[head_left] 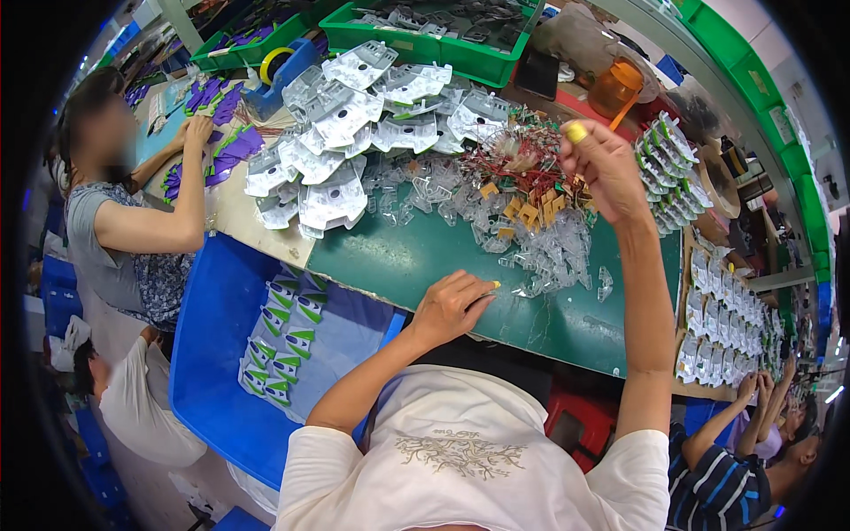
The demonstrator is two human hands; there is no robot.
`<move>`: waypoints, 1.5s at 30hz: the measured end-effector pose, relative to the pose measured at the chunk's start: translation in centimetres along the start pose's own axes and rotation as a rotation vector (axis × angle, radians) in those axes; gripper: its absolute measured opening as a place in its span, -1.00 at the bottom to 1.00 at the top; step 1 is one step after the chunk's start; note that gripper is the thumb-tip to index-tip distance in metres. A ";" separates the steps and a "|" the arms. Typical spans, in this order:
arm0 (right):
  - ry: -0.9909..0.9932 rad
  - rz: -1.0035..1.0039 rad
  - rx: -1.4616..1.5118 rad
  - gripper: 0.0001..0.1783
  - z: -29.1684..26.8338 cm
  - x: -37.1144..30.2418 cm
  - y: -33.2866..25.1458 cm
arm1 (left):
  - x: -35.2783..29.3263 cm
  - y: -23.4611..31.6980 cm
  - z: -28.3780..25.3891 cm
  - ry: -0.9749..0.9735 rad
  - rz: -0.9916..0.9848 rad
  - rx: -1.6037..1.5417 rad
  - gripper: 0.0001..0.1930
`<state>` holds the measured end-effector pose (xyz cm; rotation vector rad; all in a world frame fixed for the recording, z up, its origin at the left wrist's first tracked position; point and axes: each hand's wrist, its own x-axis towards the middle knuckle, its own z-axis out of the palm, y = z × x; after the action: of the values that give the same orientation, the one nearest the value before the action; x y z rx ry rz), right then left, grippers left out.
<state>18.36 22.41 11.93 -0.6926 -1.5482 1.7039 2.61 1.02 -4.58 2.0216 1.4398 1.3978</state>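
My left hand [454, 307] is low over the green work mat [390, 265], near its front edge. Its fingers are curled together, with yellow at one tip; anything between them is hidden. Just beyond it lies a loose heap of small clear plastic parts [553, 252]. Raised at the right, my right hand [606, 168] has thumb and fingers closed, and a yellow cover sits on the thumb. What it pinches, if anything, I cannot make out. Beside it is a tangle of red wires [509, 159] with small circuit boards, and small orange-yellow pieces [536, 210] lie below the wires.
White and grey plastic housings [332, 159] are piled at the left. A blue bin [208, 345] below holds green-and-white parts [283, 341]. Green crates [425, 40] stand behind, and an orange jar [614, 88] at back right. More assemblies [673, 173] stand stacked at right. Co-workers sit on both sides.
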 end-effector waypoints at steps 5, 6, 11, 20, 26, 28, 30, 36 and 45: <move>0.055 -0.070 -0.254 -0.79 0.6 -3.5 2.0 | 0.9 0.7 -0.6 0.063 -0.221 -0.271 -0.85; 0.033 -0.044 -0.201 -0.80 1.0 -4.5 2.4 | 1.6 1.4 -1.2 0.060 -0.262 -0.312 -0.85; 0.077 0.056 -0.358 -0.89 3.8 -9.3 4.4 | 3.4 2.8 -1.9 0.085 -0.391 -0.664 -0.72; 0.124 -0.284 -0.868 -0.83 5.3 -13.5 4.0 | 5.6 4.8 -2.5 0.144 -0.303 -0.690 -0.82; 0.107 -0.058 -0.369 -0.82 5.0 -13.5 5.3 | 5.4 4.7 -1.6 0.165 -0.319 -0.736 -0.82; 0.103 0.096 -0.268 -0.81 4.9 -13.4 4.9 | 5.3 4.6 -1.5 0.162 -0.318 -0.723 -0.81; 0.014 0.115 -0.292 -0.81 4.5 -13.1 5.3 | 5.1 4.5 -1.5 0.160 -0.242 -0.549 -0.78; 0.177 -0.137 -0.637 -0.84 5.6 -13.3 6.1 | 4.7 4.5 -0.9 0.158 -0.432 -0.686 -0.70; -0.087 -0.211 -0.503 -0.80 5.3 -13.0 7.5 | 3.3 3.1 -3.1 -0.160 -0.725 -1.108 -0.67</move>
<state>20.80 8.71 4.25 -0.6742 -2.0612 1.2095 1.85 1.56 0.83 0.7744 0.8295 1.2081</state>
